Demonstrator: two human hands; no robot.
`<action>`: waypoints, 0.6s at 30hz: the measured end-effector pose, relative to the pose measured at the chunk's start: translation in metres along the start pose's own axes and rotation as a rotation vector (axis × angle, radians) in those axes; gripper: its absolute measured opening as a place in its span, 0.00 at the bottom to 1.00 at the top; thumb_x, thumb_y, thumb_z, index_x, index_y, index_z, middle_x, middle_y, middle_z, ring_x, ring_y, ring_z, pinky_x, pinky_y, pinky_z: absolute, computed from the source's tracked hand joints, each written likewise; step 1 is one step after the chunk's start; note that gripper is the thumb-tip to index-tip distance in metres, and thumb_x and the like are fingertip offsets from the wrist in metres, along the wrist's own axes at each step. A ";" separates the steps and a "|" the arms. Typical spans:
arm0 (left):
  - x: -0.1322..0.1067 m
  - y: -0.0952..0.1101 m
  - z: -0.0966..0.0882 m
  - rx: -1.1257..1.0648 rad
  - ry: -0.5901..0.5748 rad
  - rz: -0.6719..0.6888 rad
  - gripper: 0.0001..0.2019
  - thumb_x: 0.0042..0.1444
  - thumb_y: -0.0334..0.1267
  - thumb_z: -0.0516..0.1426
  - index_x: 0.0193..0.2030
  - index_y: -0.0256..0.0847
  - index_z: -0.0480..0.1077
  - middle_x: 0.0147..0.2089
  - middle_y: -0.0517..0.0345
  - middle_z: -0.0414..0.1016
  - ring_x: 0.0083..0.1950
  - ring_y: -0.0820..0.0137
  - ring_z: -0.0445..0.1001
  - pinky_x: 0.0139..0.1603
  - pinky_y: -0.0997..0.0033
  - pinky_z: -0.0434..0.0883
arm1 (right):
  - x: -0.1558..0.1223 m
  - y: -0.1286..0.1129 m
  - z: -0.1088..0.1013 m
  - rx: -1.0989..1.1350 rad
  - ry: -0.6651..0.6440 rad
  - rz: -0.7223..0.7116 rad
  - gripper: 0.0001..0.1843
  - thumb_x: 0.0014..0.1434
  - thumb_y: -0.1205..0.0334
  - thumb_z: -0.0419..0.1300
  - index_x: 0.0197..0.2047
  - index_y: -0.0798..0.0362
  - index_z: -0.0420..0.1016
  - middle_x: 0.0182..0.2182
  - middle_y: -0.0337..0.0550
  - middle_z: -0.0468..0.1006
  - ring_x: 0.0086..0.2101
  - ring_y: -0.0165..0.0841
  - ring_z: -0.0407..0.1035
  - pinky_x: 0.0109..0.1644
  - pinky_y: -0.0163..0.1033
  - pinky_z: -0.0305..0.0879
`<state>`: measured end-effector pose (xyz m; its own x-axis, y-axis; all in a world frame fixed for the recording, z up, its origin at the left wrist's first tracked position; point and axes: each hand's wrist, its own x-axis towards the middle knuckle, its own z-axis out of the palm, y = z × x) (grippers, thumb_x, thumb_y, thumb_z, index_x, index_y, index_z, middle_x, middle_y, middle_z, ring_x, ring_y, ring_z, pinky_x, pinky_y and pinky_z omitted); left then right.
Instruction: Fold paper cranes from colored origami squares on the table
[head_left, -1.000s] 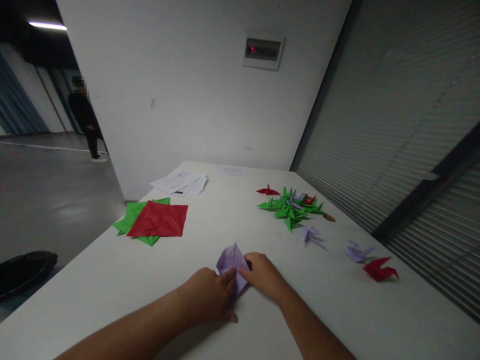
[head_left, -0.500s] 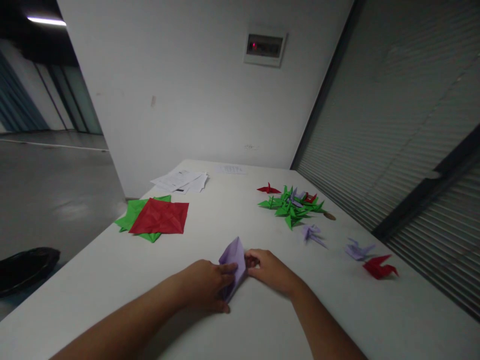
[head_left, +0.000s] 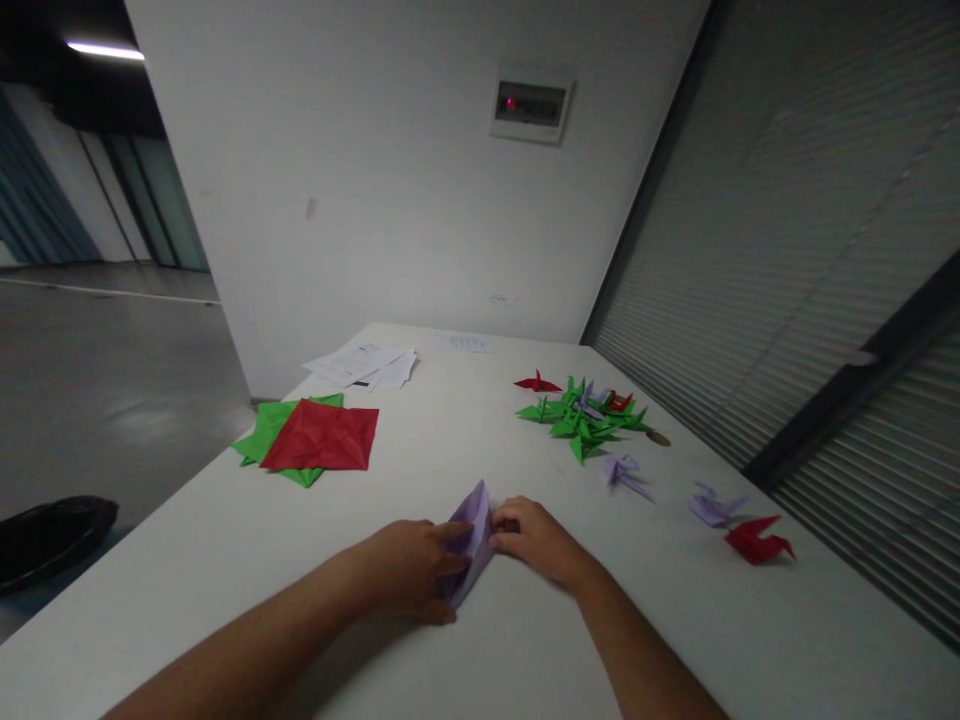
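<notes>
A partly folded sheet of purple origami paper [head_left: 478, 528] is between my hands near the front of the table, with one pointed corner facing away from me. My left hand [head_left: 411, 565] holds its left side, the fingers lying over the fold and the thumb low at the near end. At the right edge, my right hand [head_left: 531, 538] pinches the paper with curled fingers. My fingers hide part of the folds.
Red paper [head_left: 330, 435] lies over green paper [head_left: 270, 425] on the left, with printed sheets [head_left: 364, 365] behind. A pile of green folded cranes [head_left: 581, 420] is at the right. Nearer are purple cranes [head_left: 714, 505] and a red crane [head_left: 759, 540]. Window blinds [head_left: 825, 250] flank the table.
The purple paper's upper flap stands a little more open under my left fingers. My right hand stays at the right edge, its fingers shifted slightly. The view has tilted a little.
</notes>
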<state>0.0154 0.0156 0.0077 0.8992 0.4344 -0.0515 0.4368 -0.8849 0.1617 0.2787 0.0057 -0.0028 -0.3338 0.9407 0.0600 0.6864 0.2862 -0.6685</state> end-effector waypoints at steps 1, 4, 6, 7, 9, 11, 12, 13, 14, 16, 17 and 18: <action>0.000 0.000 0.000 -0.007 -0.005 0.011 0.32 0.54 0.60 0.63 0.64 0.52 0.72 0.73 0.44 0.62 0.51 0.48 0.80 0.48 0.50 0.79 | 0.000 0.000 0.001 -0.010 0.002 0.008 0.04 0.55 0.64 0.70 0.35 0.52 0.83 0.34 0.42 0.80 0.40 0.38 0.71 0.44 0.38 0.63; 0.000 -0.001 -0.001 0.000 -0.001 0.033 0.30 0.54 0.59 0.63 0.62 0.51 0.73 0.72 0.47 0.64 0.51 0.48 0.80 0.48 0.50 0.78 | 0.002 -0.001 0.007 -0.048 0.022 0.046 0.06 0.53 0.63 0.71 0.34 0.53 0.81 0.33 0.40 0.79 0.37 0.36 0.71 0.42 0.37 0.62; 0.000 -0.001 -0.001 0.013 0.009 0.045 0.28 0.55 0.58 0.63 0.60 0.50 0.74 0.71 0.49 0.65 0.51 0.48 0.80 0.49 0.50 0.78 | 0.003 0.000 0.011 -0.078 0.040 0.075 0.08 0.51 0.62 0.73 0.33 0.53 0.80 0.32 0.40 0.79 0.35 0.35 0.70 0.39 0.36 0.61; 0.000 -0.001 -0.002 0.017 0.011 0.052 0.28 0.55 0.58 0.63 0.60 0.50 0.74 0.71 0.49 0.66 0.51 0.49 0.80 0.49 0.50 0.78 | 0.004 0.001 0.013 -0.095 0.049 0.084 0.09 0.50 0.62 0.73 0.32 0.53 0.79 0.32 0.39 0.78 0.34 0.34 0.70 0.38 0.35 0.60; 0.000 0.000 -0.003 0.019 0.011 0.069 0.28 0.55 0.57 0.64 0.60 0.49 0.74 0.69 0.48 0.68 0.50 0.50 0.80 0.49 0.52 0.78 | 0.005 0.004 0.016 -0.127 0.069 0.085 0.11 0.49 0.60 0.74 0.31 0.52 0.77 0.31 0.38 0.77 0.33 0.33 0.69 0.37 0.35 0.59; 0.000 0.001 -0.006 0.014 0.008 0.088 0.27 0.55 0.56 0.64 0.59 0.47 0.73 0.68 0.46 0.69 0.50 0.51 0.80 0.49 0.54 0.77 | 0.005 0.005 0.017 -0.155 0.086 0.083 0.12 0.49 0.58 0.75 0.31 0.52 0.76 0.30 0.38 0.77 0.32 0.32 0.68 0.36 0.34 0.57; 0.000 0.003 -0.008 0.008 0.009 0.090 0.28 0.55 0.55 0.64 0.59 0.45 0.73 0.67 0.45 0.70 0.51 0.52 0.80 0.49 0.55 0.77 | 0.005 0.005 0.017 -0.169 0.091 0.083 0.13 0.49 0.58 0.75 0.31 0.52 0.76 0.30 0.37 0.76 0.32 0.32 0.67 0.35 0.34 0.56; 0.000 0.004 -0.010 0.001 0.010 0.086 0.29 0.55 0.55 0.65 0.59 0.44 0.72 0.66 0.44 0.71 0.51 0.52 0.80 0.49 0.55 0.77 | 0.006 0.004 0.017 -0.180 0.093 0.084 0.14 0.48 0.57 0.75 0.31 0.52 0.75 0.30 0.37 0.76 0.32 0.32 0.67 0.35 0.34 0.55; 0.000 0.006 -0.013 -0.005 0.014 0.074 0.30 0.54 0.55 0.65 0.60 0.42 0.71 0.63 0.43 0.73 0.51 0.52 0.79 0.49 0.56 0.77 | 0.006 0.003 0.017 -0.190 0.092 0.086 0.14 0.48 0.57 0.75 0.30 0.52 0.75 0.29 0.37 0.76 0.32 0.32 0.66 0.34 0.34 0.54; 0.000 0.011 -0.017 -0.020 0.028 0.047 0.32 0.53 0.56 0.66 0.60 0.40 0.69 0.58 0.44 0.75 0.50 0.52 0.79 0.49 0.56 0.77 | 0.006 0.000 0.016 -0.202 0.083 0.090 0.15 0.49 0.56 0.75 0.30 0.52 0.74 0.28 0.36 0.75 0.31 0.32 0.66 0.34 0.34 0.53; 0.000 0.013 -0.018 -0.027 0.036 0.041 0.33 0.53 0.57 0.66 0.59 0.40 0.68 0.56 0.44 0.75 0.50 0.53 0.79 0.49 0.57 0.77 | 0.006 -0.001 0.015 -0.204 0.079 0.087 0.14 0.49 0.56 0.74 0.30 0.52 0.74 0.28 0.36 0.74 0.31 0.32 0.65 0.34 0.34 0.52; 0.000 0.014 -0.019 -0.033 0.043 0.043 0.32 0.53 0.58 0.65 0.59 0.40 0.69 0.55 0.45 0.75 0.49 0.53 0.79 0.49 0.57 0.77 | 0.006 -0.002 0.015 -0.207 0.078 0.082 0.14 0.50 0.57 0.74 0.30 0.52 0.74 0.28 0.36 0.74 0.31 0.32 0.65 0.33 0.34 0.52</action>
<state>0.0214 0.0061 0.0285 0.9151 0.4031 -0.0015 0.3956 -0.8973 0.1958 0.2654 0.0079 -0.0118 -0.2263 0.9712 0.0742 0.8296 0.2321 -0.5078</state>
